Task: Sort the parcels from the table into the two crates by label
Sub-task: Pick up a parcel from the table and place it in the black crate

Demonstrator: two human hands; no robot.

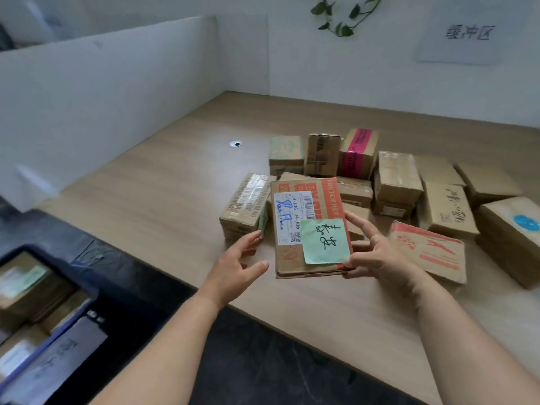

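Observation:
A flat cardboard parcel (292, 252) with orange print, a white shipping label and a green handwritten note is lifted near the table's front edge. My right hand (377, 255) grips its right side, thumb on the lower right corner. My left hand (236, 264) is open just left of the parcel, fingers spread, not touching it. Several more cardboard parcels (397, 182) lie in a cluster on the wooden table (163, 200) behind and to the right. A dark crate (87, 290) at lower left on the floor holds parcels with green notes.
White partition walls (102, 106) close off the table's left and back. A small cable hole (235, 144) sits in the tabletop. A flat orange-printed parcel (429, 252) lies right of my right hand. A paper sign (467, 33) hangs on the back wall.

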